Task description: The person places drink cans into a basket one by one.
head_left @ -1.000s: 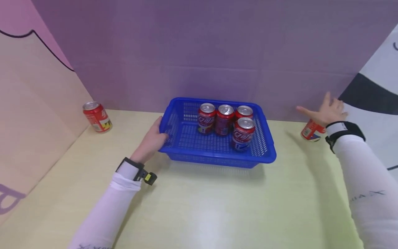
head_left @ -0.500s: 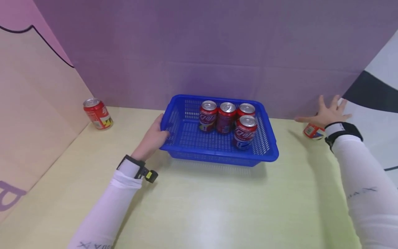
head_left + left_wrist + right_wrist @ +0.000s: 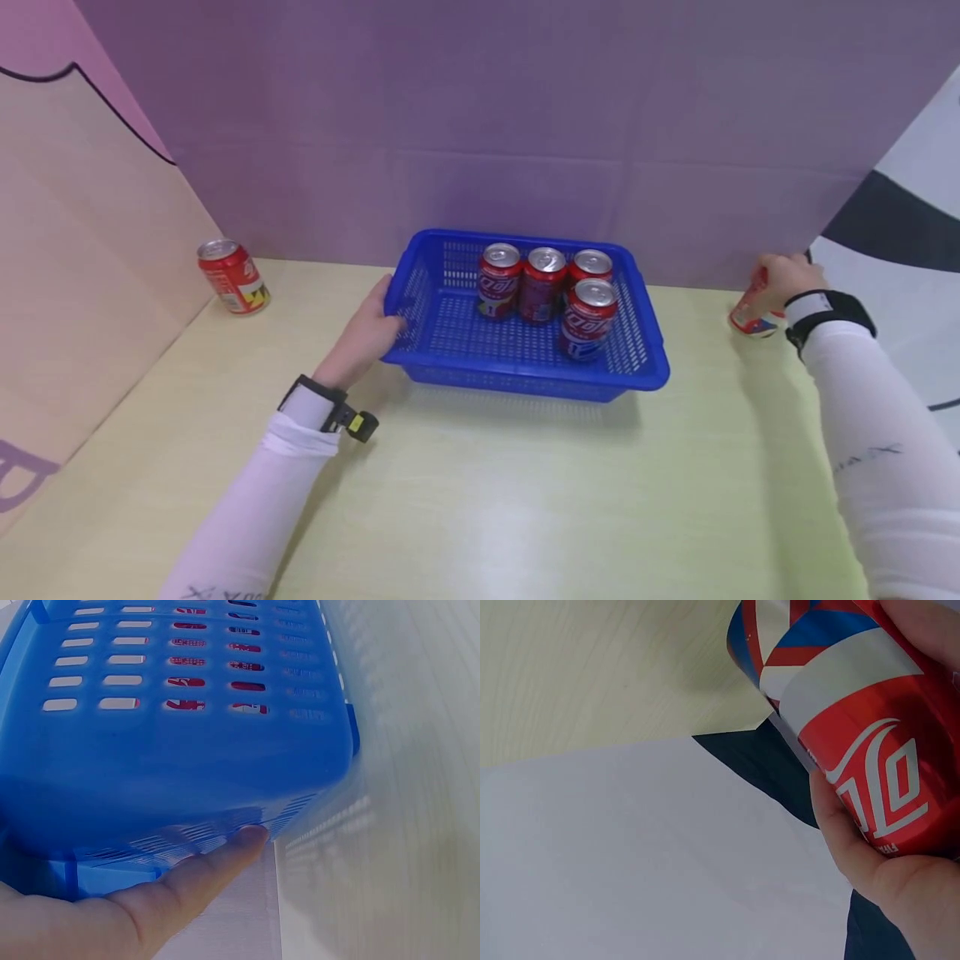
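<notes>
My left hand (image 3: pixel 366 333) grips the left rim of a blue plastic basket (image 3: pixel 510 379), its thumb over the rim. In the left wrist view a finger (image 3: pixel 191 889) lies along the slotted side of the basket (image 3: pixel 172 761). Several red soda cans (image 3: pixel 498 282) stand upright toward the right inside it. At the far right, my right hand (image 3: pixel 791 279) holds another red soda can (image 3: pixel 744 318) by the table's back corner. The right wrist view shows fingers curled round that red, white and blue can (image 3: pixel 877 750); the hand partly hides it.
One more red can (image 3: pixel 234 277) stands at the back left near the side wall. A purple-grey back wall (image 3: pixel 517 125) rises behind the basket, and a white and black panel (image 3: pixel 900 225) borders the right. The pale wooden table (image 3: pixel 510 492) extends in front.
My right hand, spread over the far-right can earlier, has come down and closed its fingers round it. The left hand stays on the basket rim, and the basket has hardly moved.
</notes>
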Demonstrator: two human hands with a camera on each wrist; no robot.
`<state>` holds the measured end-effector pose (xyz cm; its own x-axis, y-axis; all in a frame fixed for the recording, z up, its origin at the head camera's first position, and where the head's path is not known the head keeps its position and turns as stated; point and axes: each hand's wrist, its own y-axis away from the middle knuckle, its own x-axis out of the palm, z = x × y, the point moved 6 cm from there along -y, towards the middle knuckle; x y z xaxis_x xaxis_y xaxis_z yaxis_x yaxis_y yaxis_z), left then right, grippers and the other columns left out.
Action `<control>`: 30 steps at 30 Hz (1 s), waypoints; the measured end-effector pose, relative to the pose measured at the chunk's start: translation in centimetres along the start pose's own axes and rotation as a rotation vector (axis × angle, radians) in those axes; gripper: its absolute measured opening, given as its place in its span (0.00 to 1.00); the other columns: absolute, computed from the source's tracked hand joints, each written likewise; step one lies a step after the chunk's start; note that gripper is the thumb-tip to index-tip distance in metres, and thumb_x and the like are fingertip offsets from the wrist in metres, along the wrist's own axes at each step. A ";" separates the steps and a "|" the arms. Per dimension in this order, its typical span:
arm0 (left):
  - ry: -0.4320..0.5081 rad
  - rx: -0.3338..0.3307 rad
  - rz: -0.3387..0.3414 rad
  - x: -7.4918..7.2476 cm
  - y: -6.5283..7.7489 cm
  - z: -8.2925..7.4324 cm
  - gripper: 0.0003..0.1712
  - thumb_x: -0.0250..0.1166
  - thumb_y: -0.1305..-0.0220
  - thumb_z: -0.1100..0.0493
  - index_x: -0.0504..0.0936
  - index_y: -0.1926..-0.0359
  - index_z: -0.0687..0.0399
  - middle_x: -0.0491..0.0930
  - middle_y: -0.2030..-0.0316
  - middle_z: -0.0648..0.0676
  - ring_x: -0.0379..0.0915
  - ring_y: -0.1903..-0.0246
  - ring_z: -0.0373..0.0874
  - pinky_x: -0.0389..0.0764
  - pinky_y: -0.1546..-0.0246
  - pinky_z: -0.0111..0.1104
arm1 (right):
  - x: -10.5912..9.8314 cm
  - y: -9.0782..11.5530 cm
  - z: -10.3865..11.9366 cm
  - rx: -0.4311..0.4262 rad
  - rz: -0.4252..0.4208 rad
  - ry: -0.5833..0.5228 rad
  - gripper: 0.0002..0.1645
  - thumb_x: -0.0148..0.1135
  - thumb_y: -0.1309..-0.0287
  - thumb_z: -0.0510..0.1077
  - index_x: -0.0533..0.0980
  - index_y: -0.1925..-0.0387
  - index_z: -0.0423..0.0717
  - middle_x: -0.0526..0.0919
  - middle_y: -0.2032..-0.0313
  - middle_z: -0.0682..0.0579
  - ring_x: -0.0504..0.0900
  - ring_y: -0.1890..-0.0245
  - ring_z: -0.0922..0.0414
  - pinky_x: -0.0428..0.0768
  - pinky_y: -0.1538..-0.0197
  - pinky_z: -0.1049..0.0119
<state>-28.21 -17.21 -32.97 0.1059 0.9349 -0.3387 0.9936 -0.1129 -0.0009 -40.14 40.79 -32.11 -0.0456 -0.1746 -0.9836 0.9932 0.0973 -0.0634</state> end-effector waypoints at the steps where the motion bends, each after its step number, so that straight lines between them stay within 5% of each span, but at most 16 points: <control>1: 0.000 0.002 0.000 0.0 0.0 0.0 0.46 0.47 0.39 0.75 0.40 0.22 0.58 0.57 0.30 0.68 0.60 0.37 0.61 0.60 0.36 0.53 | 0.0 0.0 -0.1 0.004 0.001 -0.001 0.35 0.84 0.79 0.45 0.69 0.69 0.37 0.72 0.70 0.36 0.62 0.58 0.32 0.63 0.59 0.38; 16: -0.017 0.008 -0.001 -0.1 0.1 0.1 0.46 0.48 0.39 0.75 0.40 0.22 0.59 0.59 0.32 0.69 0.63 0.39 0.61 0.62 0.37 0.54 | -0.2 0.9 0.8 -0.004 -0.028 -0.014 0.35 0.81 0.76 0.42 0.69 0.65 0.34 0.67 0.66 0.32 0.62 0.59 0.30 0.65 0.61 0.38; 25: -0.003 0.018 -0.012 -0.3 0.2 0.2 0.44 0.47 0.39 0.76 0.43 0.23 0.62 0.60 0.33 0.69 0.63 0.40 0.61 0.61 0.37 0.53 | -0.5 1.9 2.4 -0.054 -0.105 -0.078 0.35 0.83 0.73 0.41 0.73 0.62 0.30 0.73 0.67 0.32 0.66 0.59 0.32 0.66 0.58 0.38; 30: -0.012 0.024 -0.004 0.0 0.2 -0.2 0.43 0.47 0.39 0.75 0.46 0.23 0.60 0.63 0.35 0.69 0.65 0.43 0.62 0.65 0.40 0.54 | -1.5 3.0 2.5 -0.095 -0.122 -0.096 0.36 0.83 0.69 0.43 0.74 0.59 0.29 0.75 0.66 0.32 0.69 0.62 0.34 0.73 0.66 0.44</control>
<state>-28.03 -17.20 -32.76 0.1017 0.9311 -0.3502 0.9927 -0.1178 -0.0248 -36.84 38.85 -30.41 -0.1505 -0.2832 -0.9472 0.9662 0.1609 -0.2016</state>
